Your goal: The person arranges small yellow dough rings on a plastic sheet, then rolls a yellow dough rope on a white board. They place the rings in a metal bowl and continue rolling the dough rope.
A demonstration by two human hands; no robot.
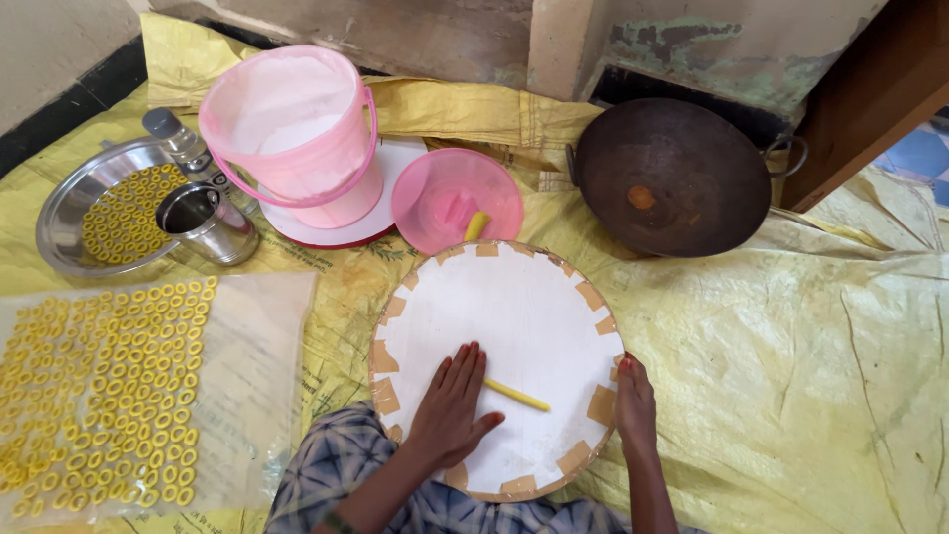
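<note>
Head view: left hand (450, 405) lies flat, fingers spread, on the round white board (514, 297), rolling a yellow dough strip (516, 396) just beside its fingertips. Right hand (634, 405) grips the rim. Light, even pressure would suit.

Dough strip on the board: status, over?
Left hand flat on the dough strip. Right hand grips the board edge. Nothing in the way.
</note>
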